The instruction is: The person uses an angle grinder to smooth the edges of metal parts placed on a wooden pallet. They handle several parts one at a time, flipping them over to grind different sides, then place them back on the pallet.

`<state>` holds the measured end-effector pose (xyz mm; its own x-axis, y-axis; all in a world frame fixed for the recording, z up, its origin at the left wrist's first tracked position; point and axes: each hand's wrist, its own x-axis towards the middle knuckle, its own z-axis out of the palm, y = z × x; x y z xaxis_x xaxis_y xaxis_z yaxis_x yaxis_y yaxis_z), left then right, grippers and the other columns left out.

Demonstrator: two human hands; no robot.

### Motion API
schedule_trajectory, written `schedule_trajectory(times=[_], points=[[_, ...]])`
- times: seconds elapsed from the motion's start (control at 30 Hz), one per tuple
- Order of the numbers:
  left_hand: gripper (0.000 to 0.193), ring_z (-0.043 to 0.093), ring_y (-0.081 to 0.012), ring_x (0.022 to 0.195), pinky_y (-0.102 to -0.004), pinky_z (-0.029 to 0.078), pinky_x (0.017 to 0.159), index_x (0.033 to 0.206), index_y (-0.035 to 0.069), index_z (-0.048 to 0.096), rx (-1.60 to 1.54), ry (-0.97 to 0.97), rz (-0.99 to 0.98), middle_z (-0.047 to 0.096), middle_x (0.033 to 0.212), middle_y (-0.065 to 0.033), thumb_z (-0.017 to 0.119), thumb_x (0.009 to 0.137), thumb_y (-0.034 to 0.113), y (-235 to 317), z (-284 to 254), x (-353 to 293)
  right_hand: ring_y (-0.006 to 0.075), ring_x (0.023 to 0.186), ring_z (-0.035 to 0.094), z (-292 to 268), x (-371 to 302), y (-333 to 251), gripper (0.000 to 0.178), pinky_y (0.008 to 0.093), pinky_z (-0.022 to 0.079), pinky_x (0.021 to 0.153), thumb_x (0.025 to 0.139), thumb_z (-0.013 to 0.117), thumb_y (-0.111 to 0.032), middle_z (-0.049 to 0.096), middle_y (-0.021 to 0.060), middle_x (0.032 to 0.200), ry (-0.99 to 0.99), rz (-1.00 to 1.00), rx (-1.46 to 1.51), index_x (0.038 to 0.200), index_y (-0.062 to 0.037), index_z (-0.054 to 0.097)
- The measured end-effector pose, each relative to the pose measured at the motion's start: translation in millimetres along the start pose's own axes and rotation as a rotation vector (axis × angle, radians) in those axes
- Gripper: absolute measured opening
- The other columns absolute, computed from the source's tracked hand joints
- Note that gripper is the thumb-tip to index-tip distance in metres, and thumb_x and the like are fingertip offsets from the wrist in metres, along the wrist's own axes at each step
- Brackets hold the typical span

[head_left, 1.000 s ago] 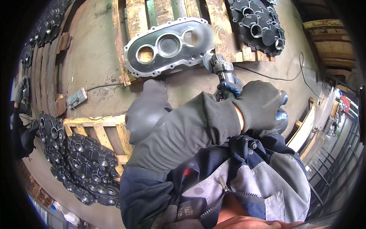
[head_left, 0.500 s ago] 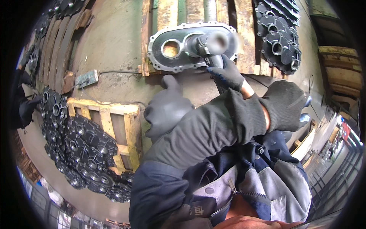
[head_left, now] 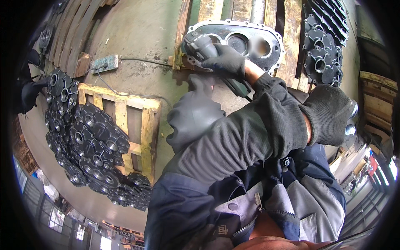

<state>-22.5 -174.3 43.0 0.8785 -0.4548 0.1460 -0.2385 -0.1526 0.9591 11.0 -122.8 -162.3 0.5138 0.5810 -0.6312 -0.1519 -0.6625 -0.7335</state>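
My right hand [head_left: 227,62], in a dark glove, is closed round an angle grinder [head_left: 201,45]. The grinder's head is over the left end of a black metal cover [head_left: 223,34], an oval casting with a bright bolt-holed rim and round openings. Its dark green rear body [head_left: 239,86] sticks out below the hand. Crossing over the right forearm, my left arm reaches to the right. There my left hand [head_left: 327,116] has its gloved fingers bent, blue fingertips showing at the outer edge. What they grip, if anything, is hidden.
A wooden pallet [head_left: 291,39] carries the cover, with more black castings [head_left: 323,58] at right. Castings [head_left: 89,141] also pile by a yellowish pallet [head_left: 148,137] at left. A power strip [head_left: 105,63] with cables lies on the floor. A person's dark glove [head_left: 30,93] shows far left.
The grinder and my right hand have moved left across the cover, from its middle to its left end. My left hand keeps its bent pose. The whole view has shifted slightly.
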Motion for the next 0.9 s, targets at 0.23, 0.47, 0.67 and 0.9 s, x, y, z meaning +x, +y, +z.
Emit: schedule_trajectory(times=[0.23, 0.47, 0.67, 0.9], points=[[0.040, 0.078, -0.0342, 0.083, -0.0496, 0.061, 0.075, 0.098, 0.005, 0.078, -0.002, 0.002, -0.046, 0.077, 0.086, -0.0192, 0.076, 0.087, 0.043, -1, -11, -15, 0.0326, 0.108, 0.073, -7, -31, 7, 0.073, 0.0419, 0.055, 0.096, 0.083, 0.085, -0.041, 0.074, 0.0238, 0.112, -0.139, -0.015, -0.301, 0.137, 0.0026, 0.062], [0.040, 0.077, -0.0366, 0.084, -0.0501, 0.060, 0.075, 0.098, 0.005, 0.078, 0.041, -0.006, -0.015, 0.076, 0.086, -0.0200, 0.075, 0.087, 0.044, 4, -17, -31, 0.0392, 0.111, 0.072, -34, -72, 19, 0.079, 0.0451, 0.054, 0.096, 0.077, 0.087, -0.035, 0.073, 0.0272, 0.119, -0.214, 0.038, -0.458, 0.142, -0.0005, 0.058], [0.043, 0.077, -0.0367, 0.086, -0.0501, 0.060, 0.079, 0.103, 0.004, 0.077, -0.033, 0.040, -0.005, 0.076, 0.086, -0.0213, 0.076, 0.087, 0.044, 7, -23, -21, 0.0477, 0.106, 0.071, -30, -48, -5, 0.078, 0.0545, 0.055, 0.093, 0.080, 0.086, -0.045, 0.074, 0.0286, 0.111, 0.082, -0.040, -0.619, 0.142, -0.0068, 0.057], [0.026, 0.070, -0.0335, 0.067, -0.0476, 0.056, 0.066, 0.082, 0.010, 0.068, -0.171, 0.290, 0.026, 0.067, 0.068, -0.0106, 0.077, 0.085, 0.034, -5, -37, -12, 0.0459, 0.106, 0.071, -28, 12, -31, 0.068, 0.0519, 0.055, 0.093, 0.083, 0.079, -0.043, 0.074, 0.0263, 0.112, 0.031, -0.037, -0.817, 0.139, -0.0091, 0.058]])
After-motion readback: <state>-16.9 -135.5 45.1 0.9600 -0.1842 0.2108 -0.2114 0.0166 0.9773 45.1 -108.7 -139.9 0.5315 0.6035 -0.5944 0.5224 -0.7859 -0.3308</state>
